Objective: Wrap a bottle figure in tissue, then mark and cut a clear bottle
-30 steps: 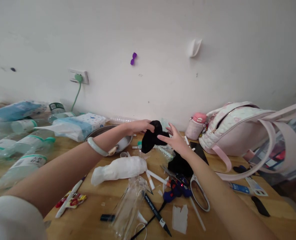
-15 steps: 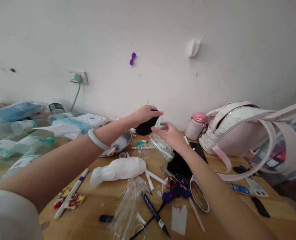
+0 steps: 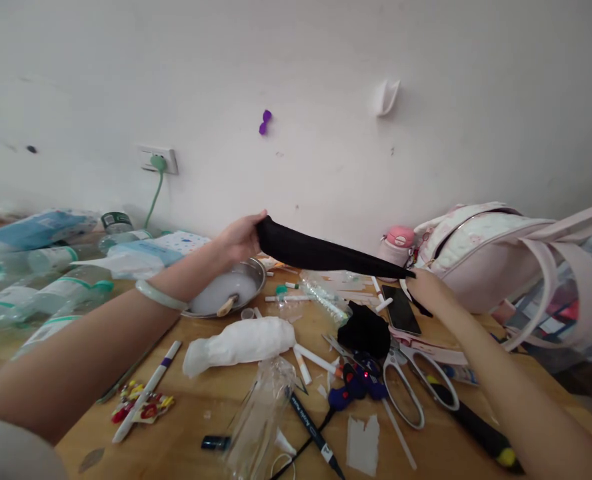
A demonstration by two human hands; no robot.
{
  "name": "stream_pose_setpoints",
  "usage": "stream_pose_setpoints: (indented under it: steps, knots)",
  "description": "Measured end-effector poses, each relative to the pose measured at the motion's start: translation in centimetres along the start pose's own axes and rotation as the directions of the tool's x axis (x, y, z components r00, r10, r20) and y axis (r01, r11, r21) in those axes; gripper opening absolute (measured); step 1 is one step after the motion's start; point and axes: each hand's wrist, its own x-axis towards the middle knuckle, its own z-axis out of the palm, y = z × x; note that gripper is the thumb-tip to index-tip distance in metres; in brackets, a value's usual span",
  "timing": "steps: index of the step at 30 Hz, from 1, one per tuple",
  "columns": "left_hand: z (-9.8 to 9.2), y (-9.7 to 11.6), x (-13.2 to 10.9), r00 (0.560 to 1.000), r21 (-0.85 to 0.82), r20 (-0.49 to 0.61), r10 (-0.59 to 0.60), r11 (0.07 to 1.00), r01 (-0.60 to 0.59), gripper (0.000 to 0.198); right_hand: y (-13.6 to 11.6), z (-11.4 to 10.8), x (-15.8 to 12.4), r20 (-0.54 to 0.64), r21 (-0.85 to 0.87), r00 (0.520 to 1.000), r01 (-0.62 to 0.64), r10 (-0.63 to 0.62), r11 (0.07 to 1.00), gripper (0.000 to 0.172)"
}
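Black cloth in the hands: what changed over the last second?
The black cloth, bunched up in the left hand before, is now pulled taut: the right hand gripped its other end and drew rightward, the left hand drew leftward. The white bundle and metal bowl stayed put.

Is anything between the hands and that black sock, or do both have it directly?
Nothing visible is in the way. The left hand grips one end of the black sock and the right hand grips the other. The sock is stretched in the air above the cluttered table.

Home craft table (image 3: 186, 427), glue gun (image 3: 352, 387), scissors (image 3: 406, 387), markers, pink bag (image 3: 481, 250)
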Motion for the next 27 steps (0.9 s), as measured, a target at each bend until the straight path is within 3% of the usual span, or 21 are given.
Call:
stream_pose_setpoints:
  steps: [5, 9, 13, 17, 18, 20, 24, 27]
  knots:
    - [2.1, -1.3, -0.6, 0.975, 0.114, 0.221, 0.006, 0.993, -0.032, 0.028, 1.0, 0.0, 1.1, -0.023, 0.023, 1.000, 0.008, -0.007, 1.000, 0.020]
    - [3.8, -1.6, -0.9, 0.910, 0.293, 0.413, -0.025, 0.950, -0.107, 0.031, 0.4, -0.3, 1.2, -0.041, 0.069, 0.999, 0.010, -0.007, 0.998, 0.021]
    - [5.9, -2.0, -1.2, 0.832, 0.487, 0.554, -0.025, 0.820, -0.300, 0.038, -3.1, -1.8, -1.0, -0.086, 0.217, 0.973, 0.228, -0.214, 0.949, 0.027]
    - [8.1, -2.6, -2.0, 0.731, 0.623, 0.682, 0.000, 0.525, -0.580, 0.027, -8.2, -3.9, -4.7, -0.249, 0.295, 0.861, 0.504, -0.443, 0.812, 0.030]
    - [8.5, -2.8, -2.3, 0.697, 0.631, 0.717, -0.007, 0.431, -0.645, 0.025, -9.1, -4.2, -5.3, -0.242, 0.296, 0.831, 0.555, -0.501, 0.777, 0.029]
    - [9.0, -3.5, -2.8, 0.630, 0.617, 0.776, -0.027, 0.242, -0.749, 0.021, -10.3, -4.1, -5.7, -0.116, 0.310, 0.799, 0.594, -0.591, 0.742, 0.020]
    - [8.8, -5.5, -3.2, 0.522, 0.516, 0.851, -0.053, -0.099, -0.851, 0.017, -11.0, -1.6, -4.3, 0.103, 0.367, 0.830, 0.480, -0.548, 0.797, 0.017]
    - [9.1, -6.4, -3.4, 0.443, 0.416, 0.896, -0.021, -0.307, -0.856, 0.007, -10.9, 0.5, -3.5, 0.044, 0.481, 0.869, 0.413, -0.492, 0.773, 0.016]
